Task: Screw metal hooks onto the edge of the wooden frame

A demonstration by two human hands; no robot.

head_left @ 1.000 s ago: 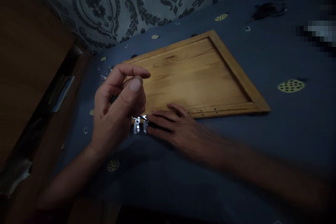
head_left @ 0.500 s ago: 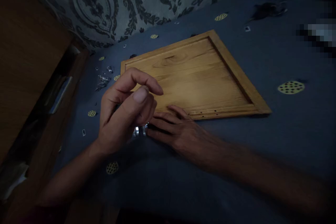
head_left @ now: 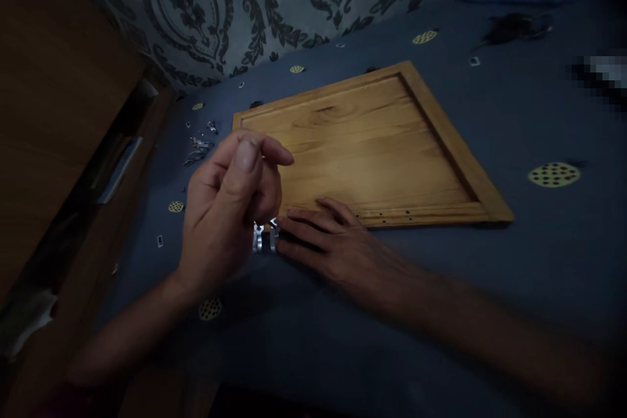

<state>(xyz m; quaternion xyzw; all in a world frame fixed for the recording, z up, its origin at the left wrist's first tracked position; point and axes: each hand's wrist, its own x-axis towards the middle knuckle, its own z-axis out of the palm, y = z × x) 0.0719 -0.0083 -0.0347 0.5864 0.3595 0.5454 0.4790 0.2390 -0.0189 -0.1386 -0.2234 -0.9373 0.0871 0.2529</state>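
- With left hand [head_left: 220,209] raised near metal fitting [head_left: 258,238]: curled, thumb close; unclear if clamped on anything.
- With right hand [head_left: 337,241], fingers apart, on near edge of wooden panel [head_left: 357,157]: probably steadying fitting.
- For firm support, likely: panel flat on blue cloth [head_left: 494,130].
- Towards cloth's left edge: loose metal pieces [head_left: 198,145], apparently handy.

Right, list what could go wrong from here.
The shiny metal fitting at the near edge of the wooden panel might shift if the right hand, whose fingers lie beside or against it, moves. The left hand is curled close by, so a slip could knock those fingers. The small loose metal pieces might scatter if the blue cloth gets tugged.
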